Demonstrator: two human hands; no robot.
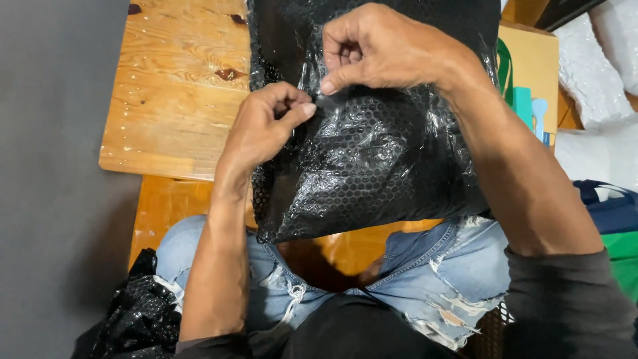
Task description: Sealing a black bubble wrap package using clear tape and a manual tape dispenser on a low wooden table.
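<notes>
A flat parcel wrapped in black bubble wrap (372, 166) lies on the wooden table (176, 93), its near edge hanging over my lap. My left hand (262, 126) pinches the wrap near its left side with thumb and forefinger. My right hand (382, 46) pinches the same spot from above, thumb tip almost touching the left thumb. A glossy clear strip, perhaps tape, shines between the two thumbs; I cannot tell for sure what it is.
A crumpled heap of black bubble wrap (139, 312) lies by my left knee on the grey floor (53, 199). White bubble wrap (591, 66), a tan box (531, 60) and a blue and green bag (615, 226) crowd the right.
</notes>
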